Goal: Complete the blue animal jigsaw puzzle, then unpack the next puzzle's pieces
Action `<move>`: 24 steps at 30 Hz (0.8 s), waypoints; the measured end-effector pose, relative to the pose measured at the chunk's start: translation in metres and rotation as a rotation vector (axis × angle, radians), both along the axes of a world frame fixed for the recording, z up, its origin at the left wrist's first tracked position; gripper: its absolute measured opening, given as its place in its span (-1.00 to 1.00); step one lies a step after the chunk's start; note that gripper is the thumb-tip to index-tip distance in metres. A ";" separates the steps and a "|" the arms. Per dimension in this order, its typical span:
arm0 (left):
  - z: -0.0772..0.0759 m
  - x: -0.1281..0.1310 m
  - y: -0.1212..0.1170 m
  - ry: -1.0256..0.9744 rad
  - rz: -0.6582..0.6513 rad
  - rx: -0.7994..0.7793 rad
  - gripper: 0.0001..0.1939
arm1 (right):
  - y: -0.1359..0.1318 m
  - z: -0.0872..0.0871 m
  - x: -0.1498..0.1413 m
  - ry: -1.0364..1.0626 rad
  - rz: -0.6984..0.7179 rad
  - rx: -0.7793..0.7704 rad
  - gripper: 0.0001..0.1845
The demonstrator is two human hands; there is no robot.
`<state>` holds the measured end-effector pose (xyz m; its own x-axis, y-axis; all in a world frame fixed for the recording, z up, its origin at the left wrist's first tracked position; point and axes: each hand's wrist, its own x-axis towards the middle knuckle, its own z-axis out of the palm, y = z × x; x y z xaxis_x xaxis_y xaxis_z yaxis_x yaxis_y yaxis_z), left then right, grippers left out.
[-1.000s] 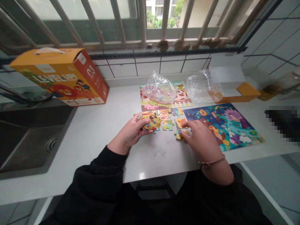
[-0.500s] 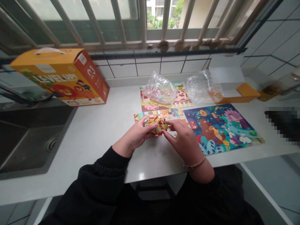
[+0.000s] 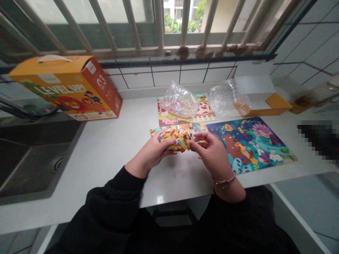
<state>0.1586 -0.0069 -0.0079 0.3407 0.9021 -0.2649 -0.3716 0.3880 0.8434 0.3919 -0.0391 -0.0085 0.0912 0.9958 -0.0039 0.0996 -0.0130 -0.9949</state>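
Observation:
Both my hands hold one joined cluster of jigsaw pieces [image 3: 178,138], yellow and red, just above the white counter [image 3: 111,148]. My left hand [image 3: 152,153] grips its left side with fingers curled. My right hand [image 3: 212,153], a bracelet at its wrist, pinches the cluster's right edge. Behind the cluster lie a few loose pieces [image 3: 197,126]. A finished blue puzzle with a bear [image 3: 251,143] lies right of my right hand. A finished farm puzzle [image 3: 185,114] lies farther back, partly under a crumpled plastic bag [image 3: 178,100].
An orange puzzle box [image 3: 69,86] stands at the back left. A dark sink [image 3: 29,155] is set into the counter on the left. A second plastic bag [image 3: 227,97] and an orange tray [image 3: 272,104] sit at the back right. A barred window runs behind.
My right hand has left the loose pieces by the blue puzzle and moved left to the cluster in my left hand. Both hands have raised the cluster slightly.

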 end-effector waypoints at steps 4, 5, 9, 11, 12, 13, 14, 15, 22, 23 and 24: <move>0.001 -0.001 0.000 -0.002 0.031 0.034 -0.30 | 0.001 0.001 -0.001 0.149 -0.021 -0.054 -0.34; 0.001 -0.001 0.001 -0.002 0.034 0.037 -0.31 | 0.001 0.000 -0.001 0.183 -0.020 -0.067 -0.34; 0.001 -0.001 0.002 -0.013 0.036 0.021 -0.31 | 0.003 -0.003 -0.001 0.268 0.005 -0.084 -0.41; 0.002 0.000 0.001 -0.024 0.032 0.017 -0.28 | 0.004 -0.004 0.000 0.311 0.006 -0.089 -0.44; 0.003 0.000 0.001 -0.027 0.030 0.017 -0.27 | 0.005 -0.004 0.000 0.334 0.005 -0.090 -0.45; 0.003 0.000 0.001 -0.029 0.029 0.016 -0.28 | 0.005 -0.004 0.000 0.354 0.001 -0.086 -0.47; 0.004 0.000 0.000 -0.032 0.027 0.015 -0.29 | 0.006 -0.003 0.000 0.372 -0.005 -0.079 -0.48; 0.004 0.000 0.000 -0.037 0.025 0.016 -0.30 | 0.006 -0.002 0.000 0.388 -0.013 -0.072 -0.49; 0.000 -0.003 0.003 -0.045 0.089 0.010 -0.35 | 0.008 0.005 0.005 0.510 -0.153 -0.033 -0.56; -0.001 -0.004 0.003 -0.046 0.095 0.008 -0.35 | 0.009 0.005 0.010 0.508 -0.194 -0.016 -0.58; -0.001 -0.004 0.004 -0.047 0.098 0.006 -0.35 | 0.011 0.006 0.015 0.498 -0.242 0.004 -0.59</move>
<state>0.1542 -0.0031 -0.0086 0.2630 0.9331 -0.2454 -0.4469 0.3432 0.8261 0.4072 -0.0280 -0.0028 0.3054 0.9468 -0.1015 -0.3880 0.0264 -0.9213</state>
